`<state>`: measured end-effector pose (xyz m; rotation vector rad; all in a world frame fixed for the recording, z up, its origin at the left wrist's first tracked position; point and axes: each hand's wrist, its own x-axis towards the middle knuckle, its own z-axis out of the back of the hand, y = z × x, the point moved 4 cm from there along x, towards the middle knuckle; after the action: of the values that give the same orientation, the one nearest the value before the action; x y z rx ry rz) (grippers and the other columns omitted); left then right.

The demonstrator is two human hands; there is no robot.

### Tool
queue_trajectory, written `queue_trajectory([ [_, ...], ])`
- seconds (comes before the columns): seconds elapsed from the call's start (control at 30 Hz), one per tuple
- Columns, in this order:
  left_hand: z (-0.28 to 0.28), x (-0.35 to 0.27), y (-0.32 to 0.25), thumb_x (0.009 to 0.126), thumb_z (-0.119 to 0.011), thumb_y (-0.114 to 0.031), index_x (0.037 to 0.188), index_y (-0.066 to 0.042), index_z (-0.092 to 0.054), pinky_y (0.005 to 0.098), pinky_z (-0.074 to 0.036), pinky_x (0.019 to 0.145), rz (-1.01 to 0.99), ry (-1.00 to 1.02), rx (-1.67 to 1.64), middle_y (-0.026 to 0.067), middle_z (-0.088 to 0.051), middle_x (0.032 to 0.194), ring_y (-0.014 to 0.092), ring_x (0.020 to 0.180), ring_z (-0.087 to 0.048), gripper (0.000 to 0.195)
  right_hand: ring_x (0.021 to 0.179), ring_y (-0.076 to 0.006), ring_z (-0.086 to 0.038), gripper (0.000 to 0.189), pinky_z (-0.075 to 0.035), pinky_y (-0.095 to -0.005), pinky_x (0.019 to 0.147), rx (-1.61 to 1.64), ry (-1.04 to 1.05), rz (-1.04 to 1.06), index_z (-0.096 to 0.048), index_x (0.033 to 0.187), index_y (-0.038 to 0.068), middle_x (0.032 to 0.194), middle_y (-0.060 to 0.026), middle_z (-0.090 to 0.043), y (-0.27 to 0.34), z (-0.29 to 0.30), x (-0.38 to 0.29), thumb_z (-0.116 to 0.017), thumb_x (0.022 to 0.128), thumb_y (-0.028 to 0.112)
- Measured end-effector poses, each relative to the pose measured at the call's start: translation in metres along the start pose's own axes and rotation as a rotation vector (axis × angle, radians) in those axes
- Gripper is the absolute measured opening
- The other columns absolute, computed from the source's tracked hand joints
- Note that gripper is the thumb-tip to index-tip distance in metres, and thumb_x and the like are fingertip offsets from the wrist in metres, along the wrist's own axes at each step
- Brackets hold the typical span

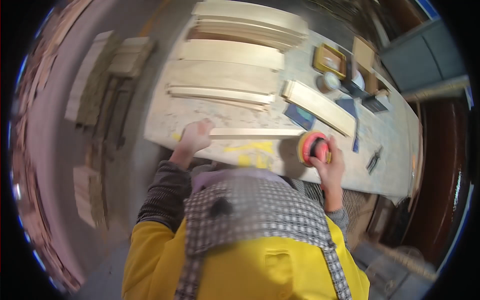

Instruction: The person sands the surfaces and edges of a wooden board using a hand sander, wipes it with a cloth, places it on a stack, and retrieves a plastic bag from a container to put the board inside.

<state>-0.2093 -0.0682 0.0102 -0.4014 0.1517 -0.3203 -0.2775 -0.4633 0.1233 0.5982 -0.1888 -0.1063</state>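
Observation:
My left hand (195, 137) is closed on the left end of a narrow pale wooden strip (257, 132), which runs across the near part of the worktable (221, 116). My right hand (332, 163) grips a round red and yellow hand sanding block (312, 148) by its knob, tilted at the strip's right end. Whether the block touches the strip cannot be told. Beyond the strip, sheets of blue abrasive paper (300, 117) lie partly beside a slanted stack of pale boards (322, 107).
Stacked wooden boards (230, 54) cover the table's far left. A yellow tray (330, 60), a round tin (329, 81) and an open cardboard box (364, 56) stand at the back right. Pliers (375, 160) lie at the right. Timber stacks (90, 78) stand left of the table.

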Motion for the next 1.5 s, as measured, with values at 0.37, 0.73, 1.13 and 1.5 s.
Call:
queue_trajectory([
  [0.37,-0.012,0.008,-0.039,0.073,-0.052,-0.012,0.085,-0.01,-0.061,0.044,-0.049,0.068,0.023,0.153,0.094,0.0153,-0.065,0.08,0.034,0.077,-0.063,0.015,0.08,-0.0365,-0.061,0.072,-0.051,-0.0424,0.072,-0.341,0.147,-0.089,-0.048,0.131,0.026,0.095,-0.0185,-0.056,0.014,-0.007,0.007,-0.074,0.063,0.032],
  [0.73,-0.02,0.003,-0.028,0.078,-0.049,-0.013,0.086,-0.01,-0.061,0.0445,-0.049,0.067,0.007,0.133,0.081,0.0144,-0.064,0.081,0.035,0.076,-0.063,0.014,0.071,-0.0419,-0.058,0.047,-0.05,-0.0478,0.065,-0.186,0.412,0.177,-0.046,0.126,0.034,0.094,-0.0238,-0.052,0.114,-0.081,0.002,-0.059,0.081,0.028],
  [1.13,-0.026,0.005,-0.024,0.077,-0.048,-0.013,0.085,-0.01,-0.062,0.0442,-0.049,0.068,0.002,0.119,0.054,0.0137,-0.065,0.08,0.036,0.075,-0.063,0.016,0.073,-0.0406,-0.059,0.047,-0.051,-0.0455,0.065,-0.154,0.281,0.166,-0.049,0.124,0.033,0.096,-0.0222,-0.053,0.102,-0.073,-0.004,-0.062,0.079,0.032],
  [1.5,-0.034,-0.041,-0.05,0.071,-0.053,-0.011,0.096,-0.004,-0.055,0.038,-0.051,0.073,-0.17,-0.157,0.069,0.012,-0.058,0.096,0.028,0.095,-0.059,0.027,0.099,-0.037,-0.06,0.075,-0.047,-0.0374,0.084,-0.085,0.451,-0.205,-0.053,0.125,0.01,0.103,-0.0249,-0.062,-0.001,-0.004,0.027,-0.075,0.055,0.024],
])
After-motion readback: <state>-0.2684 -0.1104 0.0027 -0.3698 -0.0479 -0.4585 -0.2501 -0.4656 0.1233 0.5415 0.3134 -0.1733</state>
